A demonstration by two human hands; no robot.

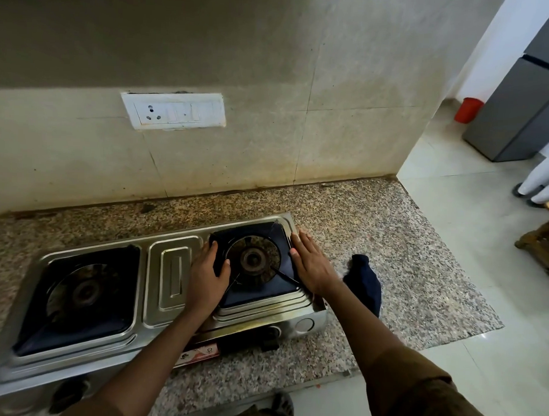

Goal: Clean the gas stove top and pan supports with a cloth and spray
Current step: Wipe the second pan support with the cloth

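A steel two-burner gas stove stands on a speckled granite counter. Both my hands are at its right burner, where a black square pan support sits around the burner ring. My left hand holds the support's left edge, with the thumb hooked over it. My right hand lies along the right edge with straight fingers on the steel rim and the thumb touching the support. A dark blue cloth lies crumpled on the counter just right of the stove. The left pan support sits in place. No spray bottle shows.
A tiled wall with a white switchboard rises behind the stove. The counter ends at the right above a pale tiled floor. Farther right are a red bucket, a grey fridge and a wooden stool. A black knob is on the stove's front.
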